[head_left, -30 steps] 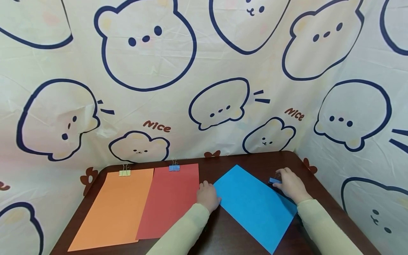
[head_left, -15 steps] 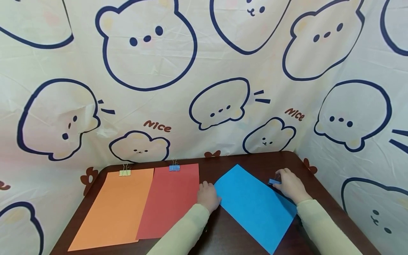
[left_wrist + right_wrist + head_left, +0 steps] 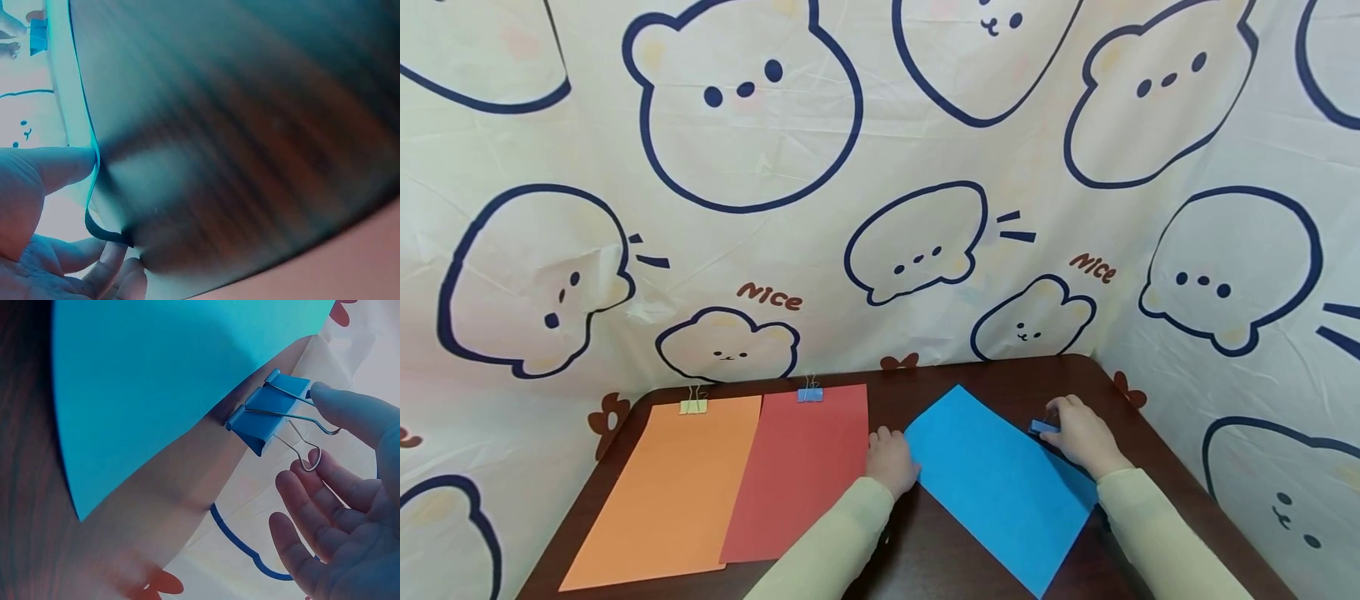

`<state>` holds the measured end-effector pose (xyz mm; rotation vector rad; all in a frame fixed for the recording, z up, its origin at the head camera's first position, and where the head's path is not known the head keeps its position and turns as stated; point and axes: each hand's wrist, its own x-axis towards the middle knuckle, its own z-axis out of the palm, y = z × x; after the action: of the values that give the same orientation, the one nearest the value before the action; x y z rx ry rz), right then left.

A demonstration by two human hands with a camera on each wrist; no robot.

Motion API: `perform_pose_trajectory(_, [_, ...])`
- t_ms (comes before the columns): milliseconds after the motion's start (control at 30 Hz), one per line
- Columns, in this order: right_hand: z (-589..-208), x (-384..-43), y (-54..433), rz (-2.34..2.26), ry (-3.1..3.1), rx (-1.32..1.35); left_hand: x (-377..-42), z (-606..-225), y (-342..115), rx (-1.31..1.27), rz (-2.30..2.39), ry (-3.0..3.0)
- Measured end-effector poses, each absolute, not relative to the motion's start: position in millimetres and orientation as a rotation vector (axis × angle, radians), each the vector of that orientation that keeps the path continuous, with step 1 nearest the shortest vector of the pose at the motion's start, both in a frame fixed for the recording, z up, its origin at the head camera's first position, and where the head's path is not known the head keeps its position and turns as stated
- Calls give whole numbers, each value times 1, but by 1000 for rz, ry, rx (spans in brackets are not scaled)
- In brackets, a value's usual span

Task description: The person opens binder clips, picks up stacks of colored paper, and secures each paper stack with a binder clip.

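A blue sheet of paper [image 3: 992,483] lies at an angle on the table. My left hand [image 3: 891,462] pinches its left edge; in the left wrist view the edge bends between the thumb and fingers. To the right of the sheet, my right hand [image 3: 1084,435] holds a blue binder clip [image 3: 270,412] by its wire handles, thumb on one side and fingertips on the other. The clip's mouth faces the sheet's far right edge, close to it. Whether the two touch, I cannot tell.
An orange sheet [image 3: 670,492] with a yellow binder clip [image 3: 693,407] and a red sheet [image 3: 808,475] with another blue binder clip [image 3: 810,395] lie side by side at the left of the dark wooden table [image 3: 917,542]. A printed cloth [image 3: 820,250] hangs behind.
My right hand and the clip have shifted very slightly left, toward the blue sheet. The left hand has barely moved, a touch to the right.
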<state>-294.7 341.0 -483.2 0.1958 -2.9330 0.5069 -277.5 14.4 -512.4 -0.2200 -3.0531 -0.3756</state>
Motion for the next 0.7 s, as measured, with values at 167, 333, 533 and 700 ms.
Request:
perform_pose_trajectory(167, [-481,-294,340,505,-2936,201,-278,-508,11,-195,-488,-3067])
perform_pose_trajectory(333, [-479,-294,337,503,-2954,206,-279,-508,8,-112,-739,-3041])
perform_pose_trajectory(533, [-478,-294,337,492,-2953,226,-280,-507,6,-92,-874,-3020])
perform_pose_trajectory(700, [-478,-294,336,477,-2950,239,-281,-509,4,-115,-905,-3015])
